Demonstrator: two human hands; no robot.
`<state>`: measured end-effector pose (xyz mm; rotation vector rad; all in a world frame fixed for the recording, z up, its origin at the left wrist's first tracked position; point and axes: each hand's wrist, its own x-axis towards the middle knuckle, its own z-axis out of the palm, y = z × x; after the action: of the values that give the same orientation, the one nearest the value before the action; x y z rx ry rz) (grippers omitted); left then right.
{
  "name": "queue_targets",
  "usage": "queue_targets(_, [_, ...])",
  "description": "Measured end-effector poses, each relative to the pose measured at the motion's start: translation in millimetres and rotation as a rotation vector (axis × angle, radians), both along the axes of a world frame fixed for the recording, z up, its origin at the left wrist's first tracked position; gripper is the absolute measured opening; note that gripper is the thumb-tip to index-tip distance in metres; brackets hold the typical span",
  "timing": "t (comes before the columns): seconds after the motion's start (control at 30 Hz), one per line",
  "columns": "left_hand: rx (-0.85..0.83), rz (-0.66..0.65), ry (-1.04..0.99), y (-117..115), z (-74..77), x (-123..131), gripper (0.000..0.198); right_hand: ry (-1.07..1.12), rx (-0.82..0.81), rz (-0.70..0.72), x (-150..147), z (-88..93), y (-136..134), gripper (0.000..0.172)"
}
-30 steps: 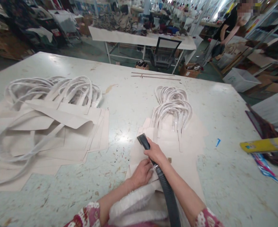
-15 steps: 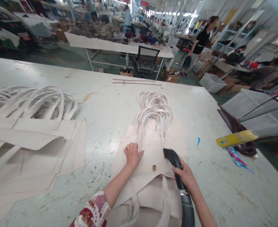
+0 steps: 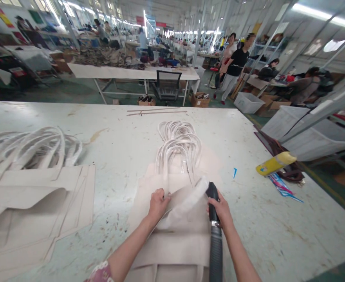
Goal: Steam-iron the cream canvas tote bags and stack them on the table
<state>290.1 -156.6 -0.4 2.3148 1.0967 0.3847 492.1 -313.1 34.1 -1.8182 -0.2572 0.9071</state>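
Observation:
In the head view a stack of beige bag panels (image 3: 178, 246) lies in front of me, its looped handles (image 3: 178, 147) fanned out at the far end. My left hand (image 3: 159, 205) is closed on the edge of the top bag panel (image 3: 179, 196), which is lifted and folding over. A pale handle strap (image 3: 190, 201), smeared by motion, swings across it. My right hand (image 3: 221, 211) grips a black vacuum nozzle (image 3: 212, 191) with a ribbed hose (image 3: 216, 250), beside the panel's right edge. The metal plate on the panel is hidden now.
Another pile of beige panels with handles (image 3: 69, 196) covers the table's left. On the right lie a yellow spray can (image 3: 275, 163), a blue-pink packet (image 3: 282, 186) and dark straps (image 3: 291, 168). Thin strips (image 3: 157, 112) lie near the far edge. People stand and sit beyond.
My left hand, flat on the top panel before, now holds its edge up, and the panel folds over with its strap. The nozzle has tilted more upright. The camera view has shifted.

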Motion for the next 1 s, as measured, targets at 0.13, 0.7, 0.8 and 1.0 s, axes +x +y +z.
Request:
queue_targets(0.13, [-0.092,-0.263,-0.097,-22.8,32.0,1.2,0.022,-0.005,0.011,-0.007,27.1,-5.3,6.2,0.073])
queue_targets(0.7, [0.165,-0.771,0.247,-140.8,-3.1,-70.0,0.05,0.051,-0.193,0.313,-61.1,65.4,-174.9,0.078])
queue_targets(0.8, [0.186,-0.752,0.277,-139.7,-4.7,-81.2,0.056,0.085,-0.252,0.332,-84.5,46.3,-183.0,0.079])
queue_targets(1.0, [0.173,-0.71,0.254,-136.8,-2.4,-92.8,0.056,-0.089,-0.114,0.207,-87.7,32.2,-134.3,0.078])
